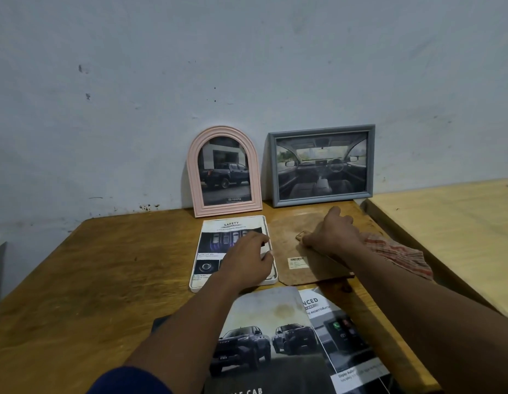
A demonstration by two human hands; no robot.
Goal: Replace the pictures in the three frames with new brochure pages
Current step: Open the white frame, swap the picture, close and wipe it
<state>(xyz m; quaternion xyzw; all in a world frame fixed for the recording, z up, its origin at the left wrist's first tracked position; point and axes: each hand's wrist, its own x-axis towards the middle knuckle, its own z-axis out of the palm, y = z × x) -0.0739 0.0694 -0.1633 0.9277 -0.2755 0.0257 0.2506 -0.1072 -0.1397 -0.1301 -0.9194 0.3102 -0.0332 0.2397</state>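
Two frames lean on the wall (247, 66) at the counter's (105, 265) back, the arched frame (193, 177) left of the rectangular frame (273, 169). Before them a third frame (194, 285) lies flat, with a backing board (289, 243) just to its right. Brochure pages (264, 336) lie nearest.

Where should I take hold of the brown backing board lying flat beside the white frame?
Pinch the brown backing board at its near edge, coming in from the front with the right hand. It lies flat on the table, and only that edge seems slightly lifted, with a shadow beneath it.
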